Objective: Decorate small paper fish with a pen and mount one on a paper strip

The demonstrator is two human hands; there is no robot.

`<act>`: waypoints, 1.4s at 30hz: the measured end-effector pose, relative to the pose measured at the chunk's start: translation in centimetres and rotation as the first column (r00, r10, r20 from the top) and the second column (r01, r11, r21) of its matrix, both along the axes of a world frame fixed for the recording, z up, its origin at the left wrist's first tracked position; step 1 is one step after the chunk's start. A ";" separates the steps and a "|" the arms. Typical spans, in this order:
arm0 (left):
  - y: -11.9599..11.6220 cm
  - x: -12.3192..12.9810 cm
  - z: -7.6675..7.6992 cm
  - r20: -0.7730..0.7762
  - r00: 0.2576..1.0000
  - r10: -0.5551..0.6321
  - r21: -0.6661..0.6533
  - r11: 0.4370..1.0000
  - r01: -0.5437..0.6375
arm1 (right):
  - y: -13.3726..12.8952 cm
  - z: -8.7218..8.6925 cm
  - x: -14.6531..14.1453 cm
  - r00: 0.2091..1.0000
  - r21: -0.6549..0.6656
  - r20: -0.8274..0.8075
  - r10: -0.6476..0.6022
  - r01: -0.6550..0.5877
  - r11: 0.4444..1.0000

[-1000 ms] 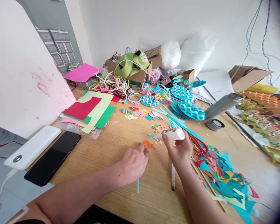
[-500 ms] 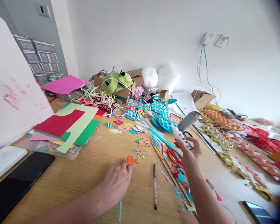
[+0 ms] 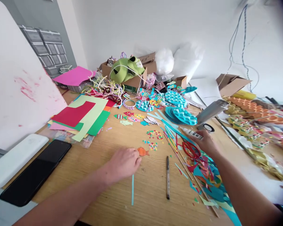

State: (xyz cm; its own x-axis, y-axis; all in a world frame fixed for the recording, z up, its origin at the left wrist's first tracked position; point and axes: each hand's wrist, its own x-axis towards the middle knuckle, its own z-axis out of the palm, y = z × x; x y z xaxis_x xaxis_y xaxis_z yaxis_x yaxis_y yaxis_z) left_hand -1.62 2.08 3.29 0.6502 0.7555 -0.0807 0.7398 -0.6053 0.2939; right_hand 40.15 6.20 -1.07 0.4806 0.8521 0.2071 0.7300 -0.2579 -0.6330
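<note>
My left hand (image 3: pixel 125 161) is closed over the wooden table, its curled fingers at the left edge of an orange paper fish (image 3: pixel 143 152) lying flat. Part of the fish's edge is hidden by the fingers. A narrow light-blue paper strip (image 3: pixel 132 191) lies just below that hand. On the right, my right hand (image 3: pixel 208 142) has its fingers round a small white glue bottle (image 3: pixel 192 133), tilted low over blue paper strips with its tip pointing left. Red-handled scissors (image 3: pixel 191 149) lie close to this hand. Small coloured paper dots (image 3: pixel 155 135) are scattered beyond the fish.
A pen (image 3: pixel 168 179) and thin wooden sticks (image 3: pixel 187 169) lie near paper scraps (image 3: pixel 209 185). Decorated paper fish (image 3: pixel 133 119), blue egg-carton discs (image 3: pixel 179 115) and a metal bottle (image 3: pixel 212 111) stand farther back. Left are coloured sheets (image 3: pixel 73 114) and a black phone (image 3: pixel 37 172).
My right hand has lowered the glue bottle from a raised, upright tilt to near the table. My left hand stays by the orange fish, its fingers more curled. The view has shifted.
</note>
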 end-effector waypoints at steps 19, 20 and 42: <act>1.3 -0.8 0.8 0.005 1.000 0.021 -0.027 0.999 -0.021 | -11.0 4.5 -15.8 0.382 -0.325 0.517 0.766 -0.741 0.588; 1.3 -0.8 1.1 0.004 1.000 0.013 -0.036 0.999 -0.013 | -11.6 4.5 -16.1 0.337 -0.358 0.533 0.776 -0.742 0.568; 2.2 -2.3 -1.9 0.200 0.979 -0.048 -0.042 0.997 0.058 | -17.6 1.3 -27.3 0.351 -0.113 0.612 0.709 -0.848 0.518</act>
